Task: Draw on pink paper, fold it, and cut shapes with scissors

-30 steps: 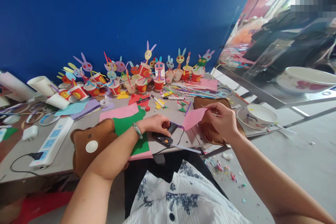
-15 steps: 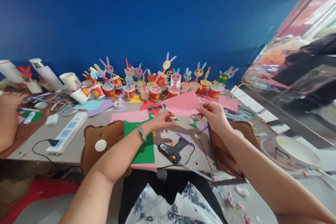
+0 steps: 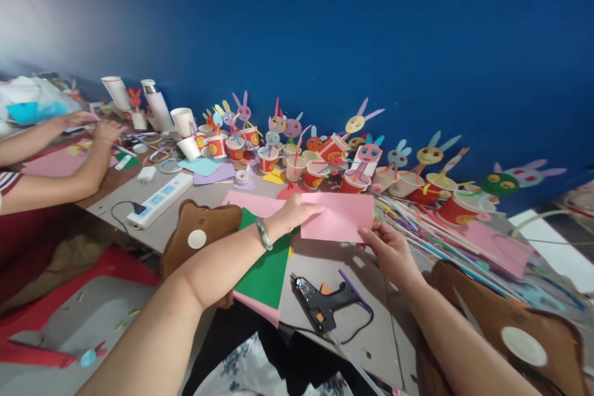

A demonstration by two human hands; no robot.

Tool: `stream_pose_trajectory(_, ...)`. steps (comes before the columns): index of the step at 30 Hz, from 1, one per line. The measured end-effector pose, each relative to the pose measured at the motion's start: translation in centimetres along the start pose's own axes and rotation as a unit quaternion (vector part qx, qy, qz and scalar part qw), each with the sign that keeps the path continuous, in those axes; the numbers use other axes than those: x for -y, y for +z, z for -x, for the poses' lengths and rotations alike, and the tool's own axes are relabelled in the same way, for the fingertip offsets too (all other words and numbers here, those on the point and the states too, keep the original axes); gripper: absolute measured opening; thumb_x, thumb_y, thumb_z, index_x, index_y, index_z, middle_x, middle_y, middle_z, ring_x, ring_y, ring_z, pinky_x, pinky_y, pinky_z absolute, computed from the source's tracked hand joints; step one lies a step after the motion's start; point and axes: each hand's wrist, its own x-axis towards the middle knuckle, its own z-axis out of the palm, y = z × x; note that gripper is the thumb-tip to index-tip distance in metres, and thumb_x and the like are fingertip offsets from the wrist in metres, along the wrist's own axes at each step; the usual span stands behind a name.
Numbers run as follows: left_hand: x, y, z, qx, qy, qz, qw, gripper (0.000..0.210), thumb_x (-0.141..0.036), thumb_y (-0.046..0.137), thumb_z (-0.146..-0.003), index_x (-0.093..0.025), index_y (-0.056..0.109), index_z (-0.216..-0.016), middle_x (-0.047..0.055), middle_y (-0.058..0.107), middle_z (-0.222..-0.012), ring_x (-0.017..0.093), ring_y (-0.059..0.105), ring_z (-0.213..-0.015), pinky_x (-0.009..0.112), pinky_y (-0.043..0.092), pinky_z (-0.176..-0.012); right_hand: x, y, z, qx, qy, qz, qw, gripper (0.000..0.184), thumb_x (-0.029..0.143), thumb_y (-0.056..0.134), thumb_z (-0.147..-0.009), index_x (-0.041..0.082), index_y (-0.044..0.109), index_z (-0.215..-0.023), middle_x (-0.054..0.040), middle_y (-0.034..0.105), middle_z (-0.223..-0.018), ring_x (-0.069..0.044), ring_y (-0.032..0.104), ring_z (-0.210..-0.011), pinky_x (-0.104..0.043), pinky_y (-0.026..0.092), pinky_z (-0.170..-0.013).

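A rectangular sheet of pink paper (image 3: 341, 218) is stretched between my two hands above the table. My left hand (image 3: 297, 213) pinches its left edge, thumb lying on top. At the lower right corner my right hand (image 3: 387, 250) grips the sheet between thumb and fingers. Beneath my left forearm lies green paper (image 3: 266, 281) over more pink paper. A black hot glue gun (image 3: 325, 303) rests on the table below the held sheet, with a purple pipe cleaner (image 3: 356, 291) by its handle.
Paper cups (image 3: 315, 173) with paper bunny heads line the wall. A white power strip (image 3: 160, 200) and brown bear-shaped cushion (image 3: 202, 229) lie left; another brown cushion (image 3: 510, 328) is at right. Pipe cleaners (image 3: 445, 241) lie beyond my right hand. A co-worker's hands (image 3: 109, 130) work far left.
My left hand has moved onto the pink paper and now grips its left edge. The sheet has levelled out between both hands. The view has turned left, showing more of the co-worker.
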Motion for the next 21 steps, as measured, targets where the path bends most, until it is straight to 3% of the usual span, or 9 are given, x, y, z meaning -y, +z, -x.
stream_pose_trajectory(2,0.0,-0.2,-0.2,-0.001,0.010,0.010,1.000,0.026,-0.025,0.083,-0.068,-0.012,0.065,-0.082,0.008,0.071,-0.078,0.017,0.065,-0.075,0.029,0.052,-0.069,0.8,0.2,1.0,0.087,-0.030,0.077,0.993,0.029,0.049,0.069,-0.086,0.020,0.069,-0.088,-0.0051,0.073,-0.080,-0.020,0.068,-0.073,-0.031,0.056,-0.067)
stream_pose_trajectory(4,-0.1,-0.5,-0.5,0.007,0.034,0.029,0.999,0.021,-0.025,0.079,-0.069,-0.011,0.068,-0.081,0.008,0.072,-0.078,0.016,0.065,-0.070,0.028,0.052,-0.067,1.6,0.6,1.7,0.210,-0.075,0.161,0.961,0.024,0.042,0.070,-0.085,0.020,0.073,-0.093,-0.0077,0.076,-0.093,-0.025,0.070,-0.090,-0.034,0.056,-0.080)
stream_pose_trajectory(6,-0.3,-0.9,-0.9,-0.023,0.060,0.052,0.997,0.021,-0.025,0.077,-0.069,-0.011,0.070,-0.083,0.007,0.072,-0.078,0.015,0.065,-0.068,0.027,0.052,-0.066,2.1,1.1,2.1,0.282,-0.109,0.211,0.929,0.021,0.036,0.066,-0.087,0.020,0.073,-0.098,-0.0088,0.076,-0.096,-0.024,0.070,-0.090,-0.034,0.054,-0.083)
stream_pose_trajectory(11,-1.1,-2.3,-1.9,-0.158,0.121,0.105,0.974,0.018,-0.027,0.073,-0.071,-0.013,0.068,-0.081,0.007,0.071,-0.083,0.018,0.066,-0.081,0.028,0.052,-0.070,1.4,1.5,1.9,0.241,-0.123,0.359,0.893,0.017,0.024,0.053,-0.088,0.019,0.066,-0.078,-0.0066,0.069,-0.077,-0.018,0.062,-0.071,-0.029,0.046,-0.068)
stream_pose_trajectory(15,-1.7,-3.4,-1.6,-0.149,0.141,0.109,0.973,0.011,-0.021,0.071,-0.073,-0.016,0.069,-0.083,0.006,0.072,-0.095,0.020,0.066,-0.100,0.027,0.053,-0.080,0.6,0.8,1.7,0.200,-0.076,0.446,0.869,0.015,0.022,0.053,-0.085,0.019,0.064,-0.077,-0.0041,0.067,-0.071,-0.016,0.057,-0.062,-0.027,0.037,-0.059)
stream_pose_trajectory(17,-1.7,-3.4,-1.4,-0.111,0.111,0.125,0.980,0.012,-0.016,0.072,-0.070,-0.016,0.069,-0.082,0.007,0.072,-0.097,0.020,0.065,-0.102,0.026,0.053,-0.080,0.4,0.6,1.7,0.182,-0.062,0.469,0.862,0.014,0.021,0.053,-0.084,0.019,0.064,-0.077,-0.0037,0.068,-0.071,-0.016,0.056,-0.060,-0.027,0.034,-0.058)
stream_pose_trajectory(21,-1.3,-2.4,-1.8,-0.113,0.026,0.205,0.972,0.010,-0.019,0.069,-0.074,-0.017,0.066,-0.083,0.006,0.071,-0.086,0.020,0.068,-0.091,0.028,0.055,-0.074,0.3,0.9,1.8,0.151,-0.093,0.474,0.863,0.014,0.023,0.054,-0.085,0.020,0.065,-0.077,-0.0051,0.070,-0.076,-0.018,0.060,-0.066,-0.028,0.038,-0.059)
